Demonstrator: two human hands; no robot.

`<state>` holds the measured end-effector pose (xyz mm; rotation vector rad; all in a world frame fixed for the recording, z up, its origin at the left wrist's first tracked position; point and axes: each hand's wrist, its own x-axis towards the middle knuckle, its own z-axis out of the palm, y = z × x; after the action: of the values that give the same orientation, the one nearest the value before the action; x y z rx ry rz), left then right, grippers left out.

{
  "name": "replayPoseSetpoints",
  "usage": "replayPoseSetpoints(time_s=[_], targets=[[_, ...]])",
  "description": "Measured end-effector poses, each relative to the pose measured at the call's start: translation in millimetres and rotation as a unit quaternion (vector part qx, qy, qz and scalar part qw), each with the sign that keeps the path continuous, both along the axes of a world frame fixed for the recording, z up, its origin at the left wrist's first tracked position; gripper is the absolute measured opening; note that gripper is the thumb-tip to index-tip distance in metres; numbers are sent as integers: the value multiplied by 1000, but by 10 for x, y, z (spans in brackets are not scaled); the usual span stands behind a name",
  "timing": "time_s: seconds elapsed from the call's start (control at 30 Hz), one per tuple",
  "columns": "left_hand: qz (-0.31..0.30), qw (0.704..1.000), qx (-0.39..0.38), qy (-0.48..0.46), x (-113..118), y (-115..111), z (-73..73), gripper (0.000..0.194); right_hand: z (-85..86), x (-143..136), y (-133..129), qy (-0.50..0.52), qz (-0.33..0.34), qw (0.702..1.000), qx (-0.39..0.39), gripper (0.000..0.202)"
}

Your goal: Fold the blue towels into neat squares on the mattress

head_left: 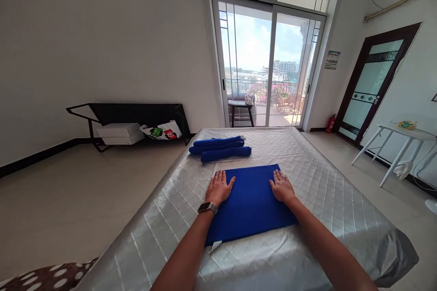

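A blue towel [251, 204] lies flat as a folded rectangle on the silver quilted bed cover [177, 200]. My left hand [219, 187] rests palm down on its far left corner, fingers stretched out and thumb apart. On the far right corner my right hand [282, 185] lies flat too, its thumb pointing inward. A white tag [215, 245] sticks out from the towel's near left corner. Beyond the left hand, several rolled blue towels [220, 148] lie side by side on the cover.
A black bench [136, 113] stands along the left wall, with white boxes [119, 133] and a printed bag [164, 131] beneath. Glass sliding doors [269, 63] are beyond the bed. At right are a white stool [406, 132] and a fire extinguisher [330, 123]. A dotted brown cloth [51, 277] shows at lower left.
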<state>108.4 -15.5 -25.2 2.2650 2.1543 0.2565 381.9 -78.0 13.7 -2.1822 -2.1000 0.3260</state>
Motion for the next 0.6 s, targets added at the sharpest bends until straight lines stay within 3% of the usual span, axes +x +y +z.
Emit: replayPoseSetpoints(time_s=[0.17, 0.27, 0.37, 0.5, 0.6], targets=[[-5, 1000, -22, 16, -49, 60, 49, 82, 15, -9, -27, 9, 0, 1000, 18, 67], [-4, 1000, -11, 26, 92, 83, 145, 82, 16, -15, -34, 17, -2, 1000, 20, 67], [-65, 997, 30, 16, 537, 30, 210, 78, 8, -19, -34, 21, -3, 999, 27, 66], [-174, 984, 33, -20, 1326, -143, 150, 70, -28, 0, -36, 15, 8, 999, 40, 63], [-228, 973, 37, -23, 1625, -246, 62, 61, -60, 19, -32, 8, 27, 999, 43, 62]])
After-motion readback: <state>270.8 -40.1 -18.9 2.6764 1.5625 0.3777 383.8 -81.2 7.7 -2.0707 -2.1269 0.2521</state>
